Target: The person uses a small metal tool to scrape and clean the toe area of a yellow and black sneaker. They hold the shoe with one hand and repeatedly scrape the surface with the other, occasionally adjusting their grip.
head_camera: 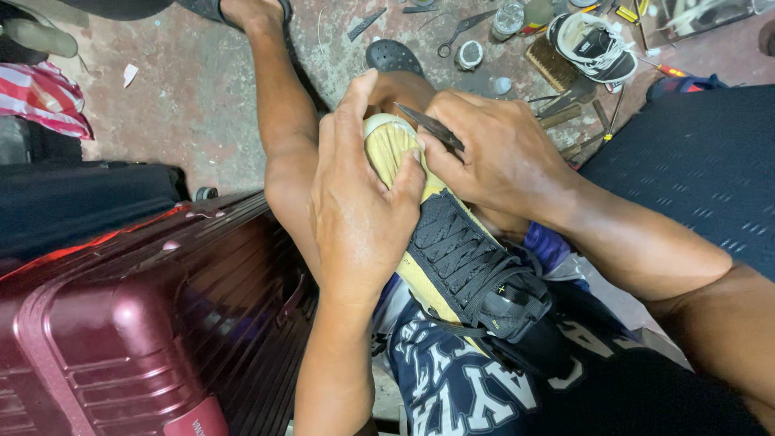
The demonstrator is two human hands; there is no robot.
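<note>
The fingers of the right hand are curled shut around a thin, dark metal blade, whose flat pointed end lies against the toe of a shoe; the thumb presses on the blade from beside it; the left hand wraps the same toe from the other side, fingers closed over the upper and the thumb stretched straight up along the pale, ribbed rubber toe cap; the two hands touch at the fingertips. The shoe is yellowish with a black laced front of woven fabric and a padded black collar, and it rests on the person's lap, toe pointing away, over dark blue cloth with large white print. Just left of the lap stands a glossy maroon hard-shell suitcase with ridged sides. Farther out, on the stained concrete floor, lie scissors, a bristle brush, a dark rubber clog and a black-and-white sneaker; a striped red-and-white cloth sits at the left edge.
</note>
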